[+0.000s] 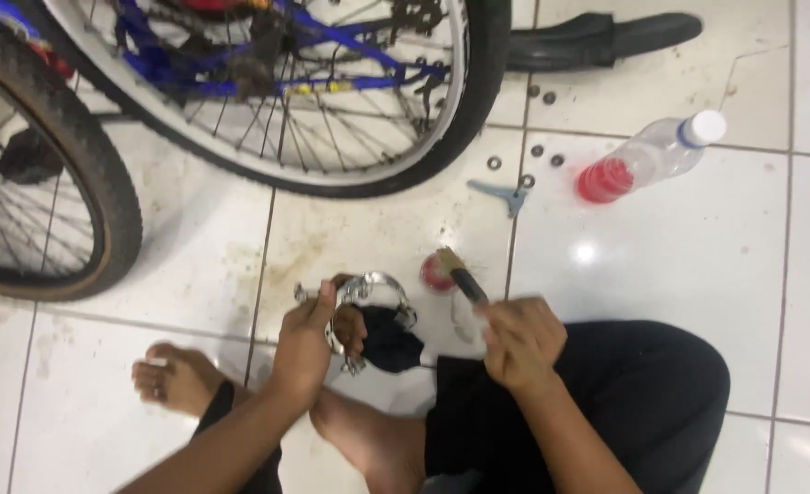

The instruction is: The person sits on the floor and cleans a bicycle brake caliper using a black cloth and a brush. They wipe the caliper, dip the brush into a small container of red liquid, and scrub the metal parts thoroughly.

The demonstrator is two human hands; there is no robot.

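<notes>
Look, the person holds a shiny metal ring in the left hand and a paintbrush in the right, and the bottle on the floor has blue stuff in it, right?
Nearly. The head view shows the bottle holds red liquid, not blue. The left hand does hold the metal ring, the right hand the brush.

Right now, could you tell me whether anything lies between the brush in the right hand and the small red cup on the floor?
Nothing visible does. The right hand holds the brush with its bristles right at the small red cup; only bare tile surrounds them. The left hand holds a metal ring part off to the side.
</notes>
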